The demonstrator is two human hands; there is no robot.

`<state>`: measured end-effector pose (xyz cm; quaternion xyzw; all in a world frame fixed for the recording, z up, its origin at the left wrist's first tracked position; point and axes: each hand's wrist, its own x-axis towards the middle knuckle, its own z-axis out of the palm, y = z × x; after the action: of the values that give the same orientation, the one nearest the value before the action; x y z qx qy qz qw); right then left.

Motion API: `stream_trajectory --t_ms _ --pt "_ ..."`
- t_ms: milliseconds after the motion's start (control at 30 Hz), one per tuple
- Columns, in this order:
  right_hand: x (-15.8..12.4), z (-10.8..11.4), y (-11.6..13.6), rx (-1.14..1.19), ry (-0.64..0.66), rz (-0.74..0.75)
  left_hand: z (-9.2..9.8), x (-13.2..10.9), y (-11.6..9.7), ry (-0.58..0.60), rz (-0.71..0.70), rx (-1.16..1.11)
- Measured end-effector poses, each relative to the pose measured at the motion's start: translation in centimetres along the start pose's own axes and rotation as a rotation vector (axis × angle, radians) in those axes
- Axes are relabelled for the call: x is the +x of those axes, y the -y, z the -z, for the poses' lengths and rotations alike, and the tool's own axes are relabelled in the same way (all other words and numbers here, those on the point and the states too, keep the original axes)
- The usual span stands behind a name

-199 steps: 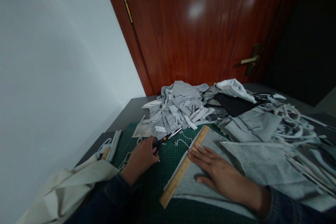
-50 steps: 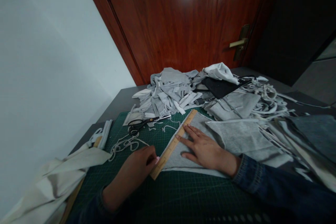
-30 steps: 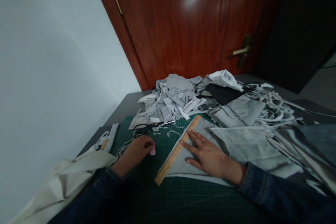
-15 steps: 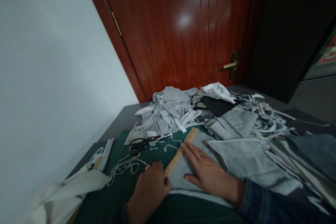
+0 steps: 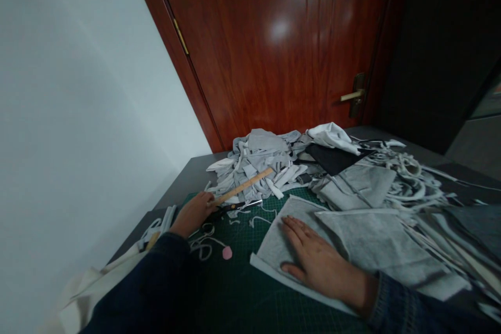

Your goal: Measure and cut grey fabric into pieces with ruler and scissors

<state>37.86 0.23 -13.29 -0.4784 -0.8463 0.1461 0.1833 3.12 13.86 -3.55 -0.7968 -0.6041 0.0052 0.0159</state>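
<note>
My left hand [image 5: 194, 212] is closed on one end of a wooden ruler [image 5: 245, 186], which reaches out over the pile of grey fabric strips [image 5: 260, 159]. Black scissors [image 5: 230, 207] lie on the green cutting mat [image 5: 238, 282] just under that hand. A small pink chalk piece [image 5: 227, 253] rests on the mat beside a loose white cord [image 5: 203, 242]. My right hand [image 5: 315, 261] lies flat with fingers stretched out on a grey fabric piece [image 5: 282, 242].
More grey fabric panels [image 5: 376, 229], a black cloth [image 5: 332, 159], a white cloth [image 5: 332, 135] and tangled white cords [image 5: 407, 172] cover the right of the table. Cream fabric [image 5: 97, 282] hangs at the left edge. A red-brown door [image 5: 282, 47] stands behind.
My left hand has lifted the ruler off the grey fabric piece and carried it left and away to the scissors. The pink chalk now lies on the mat. My right hand stays flat.
</note>
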Motion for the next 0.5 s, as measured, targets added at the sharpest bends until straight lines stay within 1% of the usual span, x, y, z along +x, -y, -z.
stream_trajectory --t_ms 67,133,267,333,400,500 --pt "0.0 0.1 0.1 -0.023 0.008 0.004 -0.3 -0.6 0.7 0.046 -0.047 -0.02" --pt "0.0 0.3 0.2 -0.044 0.012 0.014 -0.6 -1.2 0.9 0.083 -0.1 -0.034" --pt "0.1 0.9 0.6 -0.068 -0.01 0.052 -1.3 -1.9 0.2 0.062 -0.17 0.023" --pt "0.0 1.2 0.8 -0.075 -0.039 0.091 -1.3 -1.8 -0.2 0.046 -0.168 0.058" --pt "0.0 1.5 1.0 -0.081 -0.054 0.148 -1.1 -1.5 -0.3 0.057 -0.168 0.054" --pt "0.0 1.7 1.0 -0.074 -0.041 0.251 -0.3 -1.1 0.2 0.127 -0.142 -0.04"
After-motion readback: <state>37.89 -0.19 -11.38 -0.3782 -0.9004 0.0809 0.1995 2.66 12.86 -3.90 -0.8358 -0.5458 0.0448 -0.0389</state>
